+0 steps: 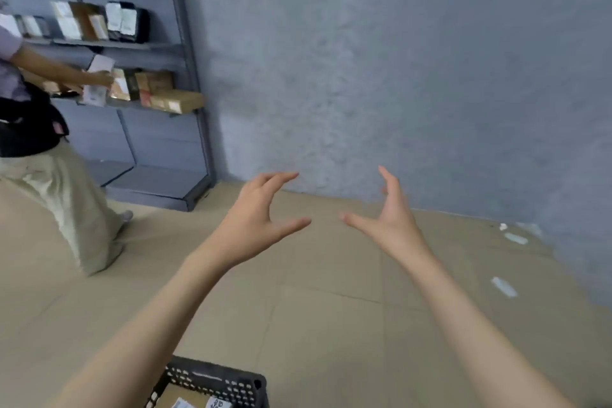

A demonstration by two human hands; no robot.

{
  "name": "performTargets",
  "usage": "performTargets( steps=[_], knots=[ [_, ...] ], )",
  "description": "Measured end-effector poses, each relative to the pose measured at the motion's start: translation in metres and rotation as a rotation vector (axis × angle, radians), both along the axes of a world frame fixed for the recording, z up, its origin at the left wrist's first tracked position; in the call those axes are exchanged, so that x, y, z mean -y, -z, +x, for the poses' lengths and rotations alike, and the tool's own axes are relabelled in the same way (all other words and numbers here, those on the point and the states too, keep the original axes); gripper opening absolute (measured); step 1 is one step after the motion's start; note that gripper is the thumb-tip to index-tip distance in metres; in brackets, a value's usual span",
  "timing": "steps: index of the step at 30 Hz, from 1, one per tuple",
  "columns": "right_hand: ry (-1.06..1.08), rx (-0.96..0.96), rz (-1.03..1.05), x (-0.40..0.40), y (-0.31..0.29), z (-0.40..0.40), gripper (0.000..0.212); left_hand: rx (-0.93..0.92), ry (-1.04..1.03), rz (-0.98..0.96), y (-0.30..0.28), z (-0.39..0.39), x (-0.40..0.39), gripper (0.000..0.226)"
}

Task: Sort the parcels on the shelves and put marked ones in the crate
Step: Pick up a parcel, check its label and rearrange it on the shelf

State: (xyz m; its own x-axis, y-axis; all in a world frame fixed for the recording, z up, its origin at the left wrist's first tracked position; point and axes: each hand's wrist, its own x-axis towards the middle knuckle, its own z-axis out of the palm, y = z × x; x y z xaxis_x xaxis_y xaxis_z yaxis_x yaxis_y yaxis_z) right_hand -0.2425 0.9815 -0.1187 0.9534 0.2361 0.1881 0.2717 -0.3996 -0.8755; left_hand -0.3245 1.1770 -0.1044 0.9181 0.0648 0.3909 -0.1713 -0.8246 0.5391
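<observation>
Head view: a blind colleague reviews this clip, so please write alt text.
Two empty hands, left hand and right hand, reach forward open over a tan floor. A black crate holding parcels sits below; another person handles parcels at grey shelves.

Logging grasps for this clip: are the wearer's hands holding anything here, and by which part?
Nothing is held. The left hand and right hand are both out in the air, fingers spread, above the floor.

Two bare forearms in shot, no sleeves showing anywhere along them. The left hand [255, 219] wears no glove, ring or watch. Same for the right hand [390, 222]: bare wrist, plain fingers [389, 180], nothing strapped on.
</observation>
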Motion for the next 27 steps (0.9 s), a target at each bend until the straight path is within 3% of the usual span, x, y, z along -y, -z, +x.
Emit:
performTargets(
  steps=[8, 13, 16, 20, 27],
  knots=[
    [0.364, 0.095, 0.057, 0.197, -0.041, -0.033, 0.1, 0.084, 0.381, 0.053, -0.051, 0.046, 0.178, 0.082],
    [0.634, 0.126, 0.042, 0.351, -0.061, -0.089, 0.101, 0.127, 0.615, 0.046, -0.071, 0.043, 0.328, 0.074],
    [0.764, 0.132, 0.051, 0.441, -0.072, -0.138, 0.1, 0.134, 0.759, 0.018, -0.081, 0.029, 0.423, 0.082],
    [0.959, 0.171, 0.062, 0.552, -0.078, -0.213, 0.099, 0.124, 0.981, -0.035, -0.087, -0.002, 0.554, 0.07],
    [1.269, 0.19, 0.076, 0.687, -0.077, -0.343, 0.096, 0.083, 1.315, -0.117, -0.077, -0.08, 0.742, 0.07]
  ],
)
